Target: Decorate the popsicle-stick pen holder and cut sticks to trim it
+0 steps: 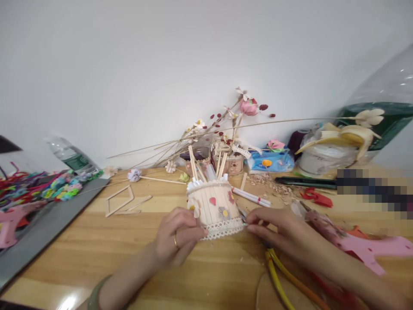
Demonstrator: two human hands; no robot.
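A round pot made of craft sticks stands in front of me, leaning slightly. Lace trim runs around its base, and flower and red drop shapes decorate the side. Thin wooden sticks and white rolls rise from inside it. My left hand, with a ring, grips the pot's lower left, thumb over the lace. At the lower right, my right hand is closed, its fingertips pinching at the end of the lace trim; the exact contact is partly hidden. Pliers with yellow handles lie under the right forearm.
Pink glue guns lie at right and far left. Behind the pot are decorated pots with flowers, a blue tissue pack and wood shavings. A stick frame lies left; a banana peel tops a white container.
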